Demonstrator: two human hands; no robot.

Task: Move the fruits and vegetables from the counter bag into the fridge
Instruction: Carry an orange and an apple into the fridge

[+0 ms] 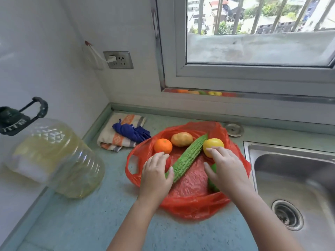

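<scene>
A red plastic bag (195,205) lies spread open on the counter. In it are an orange (163,145), a potato (181,139), a long bitter gourd (188,156) lying diagonally and a yellow fruit (213,144). My left hand (155,175) rests over a red fruit (168,163), with its thumb against the gourd's near end. My right hand (226,169) covers a green vegetable (212,183), fingertips touching the yellow fruit. Whether either hand has a firm hold is unclear. The fridge is out of view.
A large clear oil jug (59,158) with a black handle stands at the left. A folded striped towel (119,136) with a blue cloth (131,132) lies behind the bag. A steel sink (293,178) is at the right. A window is above the counter.
</scene>
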